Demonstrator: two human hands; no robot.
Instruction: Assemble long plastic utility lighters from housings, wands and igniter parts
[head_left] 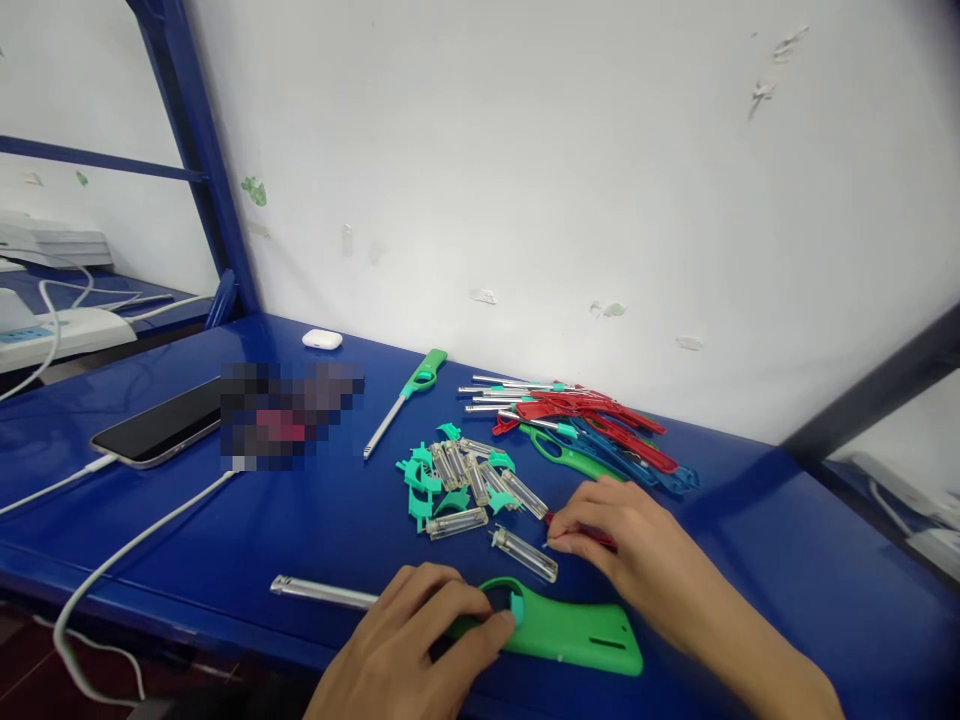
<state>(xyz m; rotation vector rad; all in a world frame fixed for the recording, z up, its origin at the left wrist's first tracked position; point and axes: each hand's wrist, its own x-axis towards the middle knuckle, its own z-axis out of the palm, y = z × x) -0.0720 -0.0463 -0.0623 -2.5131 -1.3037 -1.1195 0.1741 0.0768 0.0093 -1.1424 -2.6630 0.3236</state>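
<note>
My left hand is closed around a green gas lighter with a long metal barrel, lying flat near the table's front edge. The thumb presses against its teal trigger. Farther right, my right hand is pinched low over the table. Some red shows beneath its fingers, but I cannot make out what it holds. Just left of those fingertips lies a clear fuel tank, separate from a heap of similar tanks and teal triggers.
Behind the heap lies a pile of red, blue and green lighter shells. Another green lighter rests near the wall. At left are a phone, a white cable, a blurred-out object and a white earbud case.
</note>
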